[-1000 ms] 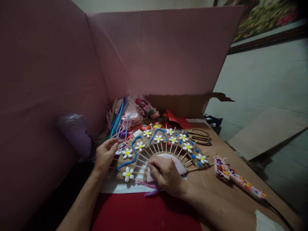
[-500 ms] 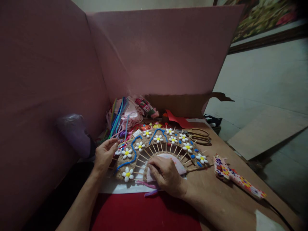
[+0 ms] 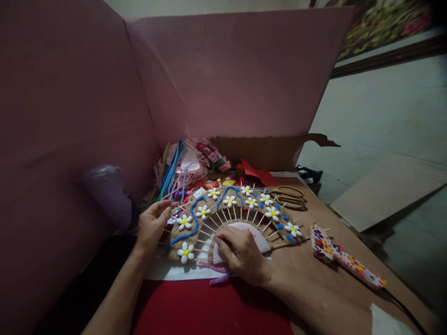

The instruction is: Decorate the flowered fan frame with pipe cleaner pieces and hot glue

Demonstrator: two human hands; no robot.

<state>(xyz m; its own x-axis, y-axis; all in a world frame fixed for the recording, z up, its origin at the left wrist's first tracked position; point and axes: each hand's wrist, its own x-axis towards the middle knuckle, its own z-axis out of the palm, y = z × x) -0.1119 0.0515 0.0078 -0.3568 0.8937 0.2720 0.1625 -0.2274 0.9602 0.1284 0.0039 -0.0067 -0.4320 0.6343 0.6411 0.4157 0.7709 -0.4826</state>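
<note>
A half-round fan of sticks woven with brown twine lies in front of me. White daisies with yellow centres, wavy blue pipe cleaners and small blue dots decorate it. At its left edge, my left hand is closed in a pinch; what sits between the fingertips is too small to make out. My right hand is closed over the pale pink half-disc at the fan's base, its fingertips curled together and hiding anything inside. Pink and purple pipe cleaner pieces lie just below that hand.
Gold-handled scissors lie behind the fan's right side. A flower-patterned glue gun with a black cord rests at the right. Bundled pipe cleaners and pink scraps pile up at the back left, before a pink partition. Red sheet in front.
</note>
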